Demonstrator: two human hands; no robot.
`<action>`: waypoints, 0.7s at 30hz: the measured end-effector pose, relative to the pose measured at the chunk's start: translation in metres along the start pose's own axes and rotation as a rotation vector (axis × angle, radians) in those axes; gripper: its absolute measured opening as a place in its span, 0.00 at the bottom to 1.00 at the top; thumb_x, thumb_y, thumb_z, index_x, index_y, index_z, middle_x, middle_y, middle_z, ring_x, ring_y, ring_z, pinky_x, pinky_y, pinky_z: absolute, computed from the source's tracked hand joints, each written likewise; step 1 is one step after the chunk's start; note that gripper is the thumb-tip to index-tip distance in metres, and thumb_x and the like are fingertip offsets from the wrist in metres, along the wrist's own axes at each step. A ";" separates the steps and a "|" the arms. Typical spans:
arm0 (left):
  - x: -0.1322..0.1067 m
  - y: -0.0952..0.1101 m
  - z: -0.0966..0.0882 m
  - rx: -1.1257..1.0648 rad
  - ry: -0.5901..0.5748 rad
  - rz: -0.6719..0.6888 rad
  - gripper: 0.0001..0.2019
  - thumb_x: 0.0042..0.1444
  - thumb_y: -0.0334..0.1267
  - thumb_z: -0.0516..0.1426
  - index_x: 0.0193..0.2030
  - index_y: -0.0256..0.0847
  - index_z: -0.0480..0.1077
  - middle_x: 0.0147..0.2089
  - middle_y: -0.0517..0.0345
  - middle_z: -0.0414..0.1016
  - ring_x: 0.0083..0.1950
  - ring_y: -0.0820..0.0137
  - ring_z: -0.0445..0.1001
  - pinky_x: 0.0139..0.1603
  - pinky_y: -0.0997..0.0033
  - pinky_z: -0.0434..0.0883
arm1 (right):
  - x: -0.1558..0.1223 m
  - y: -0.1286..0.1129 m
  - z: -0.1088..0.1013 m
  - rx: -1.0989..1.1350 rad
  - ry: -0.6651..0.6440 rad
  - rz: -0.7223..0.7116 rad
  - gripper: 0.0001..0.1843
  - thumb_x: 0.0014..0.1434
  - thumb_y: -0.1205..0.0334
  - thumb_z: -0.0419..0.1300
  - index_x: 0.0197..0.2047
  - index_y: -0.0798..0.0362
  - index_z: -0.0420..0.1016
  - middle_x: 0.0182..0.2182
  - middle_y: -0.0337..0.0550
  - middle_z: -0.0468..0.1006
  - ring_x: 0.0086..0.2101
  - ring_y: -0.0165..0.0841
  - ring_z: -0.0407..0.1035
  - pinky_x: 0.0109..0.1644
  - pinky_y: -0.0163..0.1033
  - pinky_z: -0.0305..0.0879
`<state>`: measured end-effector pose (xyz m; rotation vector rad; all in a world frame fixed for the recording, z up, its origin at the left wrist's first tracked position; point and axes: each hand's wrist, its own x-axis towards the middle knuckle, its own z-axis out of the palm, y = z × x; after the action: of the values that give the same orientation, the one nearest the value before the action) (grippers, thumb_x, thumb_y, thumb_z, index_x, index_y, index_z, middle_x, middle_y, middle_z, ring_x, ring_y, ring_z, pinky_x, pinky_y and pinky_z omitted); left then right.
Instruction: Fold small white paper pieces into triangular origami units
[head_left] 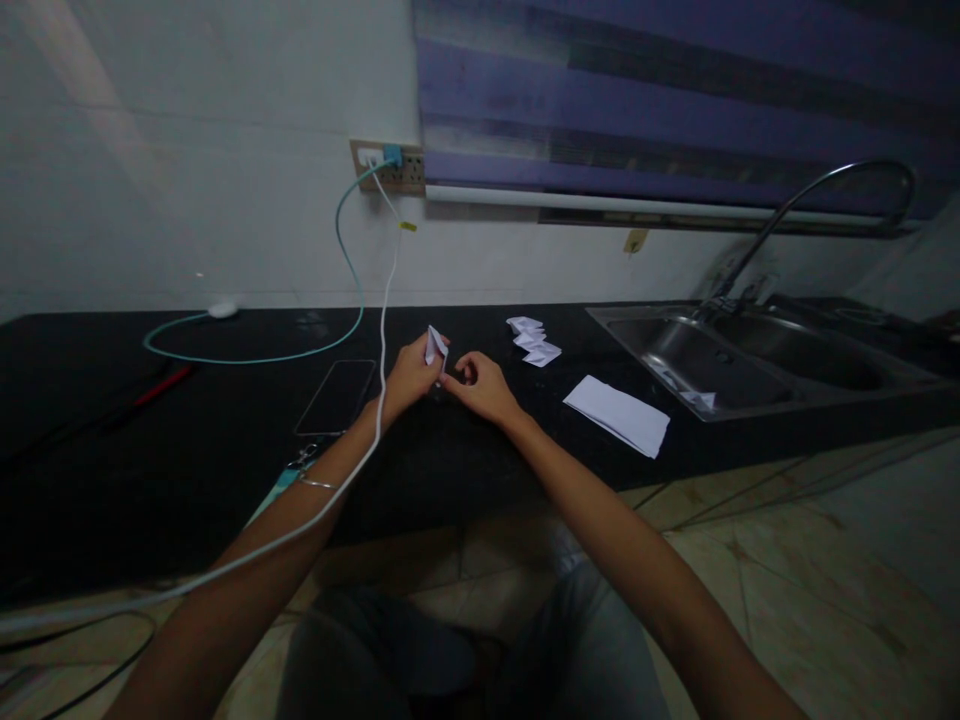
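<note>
A small piece of folded white paper (435, 346) stands up pointed from my left hand (411, 372), pinched between its thumb and fingers. My right hand (486, 388) meets it from the right, its thumb pressed at the paper's lower edge and its other fingers curled. Part of the paper is hidden by the fingers. To the right on the black counter lies a zigzag group of folded white paper pieces (534, 342). Nearer to me rests a flat stack of white paper (619, 414).
A phone (337, 397) lies left of my left forearm. A white cable (385, 330) runs from the wall socket (412, 170) across that forearm; a teal cable (247, 361) loops behind. At right, a steel sink (694, 365) has folded paper (699, 401) on its near edge.
</note>
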<state>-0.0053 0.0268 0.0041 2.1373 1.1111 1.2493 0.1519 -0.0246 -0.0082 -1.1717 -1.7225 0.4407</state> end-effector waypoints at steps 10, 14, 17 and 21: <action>-0.008 0.017 0.003 -0.027 -0.210 0.049 0.11 0.55 0.35 0.55 0.44 0.38 0.70 0.37 0.55 0.76 0.34 0.69 0.74 0.32 0.73 0.68 | 0.002 -0.001 -0.007 -0.095 0.177 -0.169 0.15 0.53 0.70 0.55 0.44 0.54 0.71 0.36 0.43 0.71 0.33 0.32 0.66 0.40 0.39 0.65; -0.007 0.019 0.003 -0.366 -0.259 -0.142 0.20 0.51 0.41 0.60 0.51 0.39 0.66 0.38 0.56 0.75 0.29 0.72 0.74 0.28 0.76 0.67 | 0.006 0.002 -0.012 -0.063 0.257 -0.184 0.11 0.55 0.70 0.55 0.39 0.53 0.78 0.35 0.44 0.75 0.37 0.34 0.69 0.42 0.39 0.66; -0.004 0.019 0.000 -0.690 -0.367 -0.312 0.26 0.54 0.50 0.57 0.57 0.40 0.62 0.41 0.52 0.76 0.32 0.71 0.76 0.25 0.79 0.66 | 0.008 0.005 -0.014 -0.022 0.331 -0.130 0.13 0.56 0.70 0.55 0.40 0.52 0.80 0.34 0.44 0.77 0.36 0.34 0.71 0.40 0.38 0.67; -0.004 0.021 -0.002 -0.855 -0.573 -0.471 0.34 0.58 0.64 0.43 0.51 0.33 0.69 0.40 0.45 0.77 0.34 0.69 0.77 0.23 0.79 0.65 | 0.007 0.007 -0.014 0.032 0.300 -0.112 0.14 0.54 0.71 0.56 0.38 0.51 0.82 0.32 0.41 0.79 0.33 0.33 0.73 0.39 0.38 0.68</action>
<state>0.0005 0.0114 0.0174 1.3287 0.6002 0.6362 0.1668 -0.0184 -0.0036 -1.0535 -1.5057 0.2114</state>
